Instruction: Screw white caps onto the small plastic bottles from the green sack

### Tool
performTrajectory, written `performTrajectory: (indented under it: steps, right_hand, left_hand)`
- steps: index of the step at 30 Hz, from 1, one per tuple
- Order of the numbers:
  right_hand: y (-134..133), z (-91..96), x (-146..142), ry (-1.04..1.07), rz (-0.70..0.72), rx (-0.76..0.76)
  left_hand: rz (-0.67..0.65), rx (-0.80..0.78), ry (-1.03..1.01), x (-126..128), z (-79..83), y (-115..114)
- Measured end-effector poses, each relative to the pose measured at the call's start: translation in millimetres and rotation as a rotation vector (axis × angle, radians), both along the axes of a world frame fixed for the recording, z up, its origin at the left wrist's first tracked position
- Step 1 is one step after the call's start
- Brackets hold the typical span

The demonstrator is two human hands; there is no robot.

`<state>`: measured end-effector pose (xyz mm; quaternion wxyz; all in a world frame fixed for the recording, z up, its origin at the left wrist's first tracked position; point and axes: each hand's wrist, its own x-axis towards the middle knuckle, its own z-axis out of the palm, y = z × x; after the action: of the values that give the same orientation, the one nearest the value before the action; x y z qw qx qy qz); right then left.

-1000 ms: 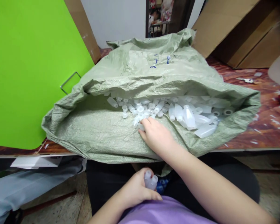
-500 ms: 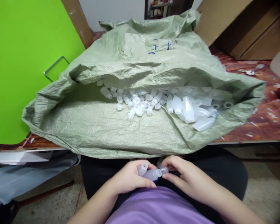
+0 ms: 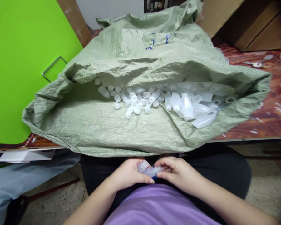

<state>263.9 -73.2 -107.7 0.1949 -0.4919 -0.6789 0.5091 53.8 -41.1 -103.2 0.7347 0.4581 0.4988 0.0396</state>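
Observation:
My left hand (image 3: 128, 174) is closed round two small translucent plastic bottles (image 3: 147, 169) held over my lap. My right hand (image 3: 178, 172) meets them from the right, its fingertips pinching a small cap (image 3: 159, 169) against the neck of one bottle. A big green woven sack (image 3: 121, 125) lies open on the table in front of me. Inside its mouth sits a heap of loose white caps (image 3: 137, 101) and several translucent bottles (image 3: 189, 107). Both hands are below the sack's front edge, apart from it.
A bright green board (image 3: 21, 62) with a metal handle (image 3: 51, 67) stands at the left. Brown cardboard boxes (image 3: 253, 22) stand at the back right. The wood-patterned table (image 3: 267, 115) carries scattered white scraps. A person's grey-trousered leg (image 3: 25, 181) is at the lower left.
My right hand left the caps in the sack and came down to my lap, where it now pinches a cap at the bottles in my left hand. The view tilted slightly.

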Motion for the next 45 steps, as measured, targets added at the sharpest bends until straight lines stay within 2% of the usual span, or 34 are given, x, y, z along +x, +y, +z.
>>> performTrajectory:
  steps: [2, 5, 10, 12, 14, 17, 19, 21, 24, 27, 30, 32, 34, 35, 38, 40, 42, 44, 45]
  right_hand:
    - [-3, -5.4, -1, 0.069, -0.008, 0.02]
    - [-9, -6.2, 1, 0.159, 0.095, 0.221]
    - [-8, 12.5, 8, 0.119, 0.271, 0.476]
    - [-6, 18.2, 9, 0.063, 0.307, 0.509]
    - [-7, 17.8, 9, 0.039, 0.273, 0.464]
    - [-13, 7.7, 4, 0.054, 0.024, 0.251]
    - [-18, 0.4, -1, 0.074, -0.143, 0.088]
    - [-21, -3.8, -5, 0.083, -0.21, -0.004]
    - [-21, -4.7, -8, 0.065, -0.214, 0.064]
    - [-20, -4.0, -3, 0.069, -0.141, 0.322]
    - [-20, -2.5, 8, 0.028, 0.015, 0.578]
    - [-19, 0.2, 13, -0.043, 0.103, 0.645]
    - [-16, 4.0, 14, -0.08, 0.137, 0.593]
    - [-14, 5.7, 13, -0.087, 0.129, 0.511]
    - [-10, 6.7, 4, -0.067, 0.041, 0.123]
    - [-10, 2.7, -1, -0.054, -0.029, -0.018]
    - [-13, -3.5, -2, -0.055, -0.059, 0.091]
    - [-17, -9.4, -1, -0.061, -0.012, 0.231]
    - [-18, -11.8, 0, -0.056, 0.021, 0.224]
  left_hand:
    - [-0.003, 0.011, -0.001, -1, 0.2, -1]
    - [-0.051, 0.003, -0.067, -6, 1.4, 2]
    - [-0.088, -0.078, -0.194, -9, 2.0, 7]
    - [-0.085, -0.032, -0.204, -7, 4.4, 7]
    - [-0.067, 0.103, -0.165, -5, 8.7, 5]
    - [-0.045, 0.421, 0.007, 0, 15.2, -2]
    - [-0.088, 0.657, 0.118, 2, 17.3, -6]
    - [-0.181, 0.875, 0.151, 2, 17.5, -9]
    - [-0.26, 1.156, 0.117, 1, 16.6, -11]
    - [-0.243, 1.293, 0.056, -1, 17.3, -11]
    - [-0.28, 1.206, 0.009, -1, 19.9, -10]
    - [-0.307, 1.113, 0.0, 0, 21.7, -9]
    - [-0.301, 1.046, 0.003, 0, 22.8, -8]
    - [-0.293, 1.023, 0.01, 1, 22.9, -8]
    - [-0.271, 0.969, 0.026, 3, 21.5, -9]
    - [-0.272, 0.894, 0.059, 5, 20.1, -9]
    - [-0.258, 0.759, 0.137, 6, 19.4, -8]
    - [-0.238, 0.6, 0.21, 8, 19.4, -6]
    - [-0.231, 0.534, 0.227, 8, 19.5, -5]
